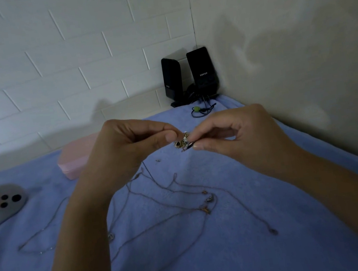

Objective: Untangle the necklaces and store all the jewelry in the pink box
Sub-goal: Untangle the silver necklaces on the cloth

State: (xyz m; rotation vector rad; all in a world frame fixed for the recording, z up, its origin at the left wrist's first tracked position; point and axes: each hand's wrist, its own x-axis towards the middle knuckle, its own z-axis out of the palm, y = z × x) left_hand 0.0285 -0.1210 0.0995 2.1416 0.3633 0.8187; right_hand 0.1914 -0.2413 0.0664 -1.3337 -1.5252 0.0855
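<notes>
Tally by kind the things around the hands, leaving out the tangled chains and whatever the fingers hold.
Pink box: 1
Black speakers: 2
White ghost-shaped dish: 1
Black cord with green bead: 1
Total: 5

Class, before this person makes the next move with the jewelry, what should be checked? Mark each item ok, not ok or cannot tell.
1. Grip: the left hand and the right hand both pinch the jewelry cluster: ok.
2. Lid of the pink box open: it looks closed: not ok.
3. All the necklaces separated: chains cross one another on the blue cloth: not ok.
4. The jewelry cluster free of any chain: too small to see: cannot tell.
5. The pink box near the hands: it lies just behind the left hand: ok.
</notes>
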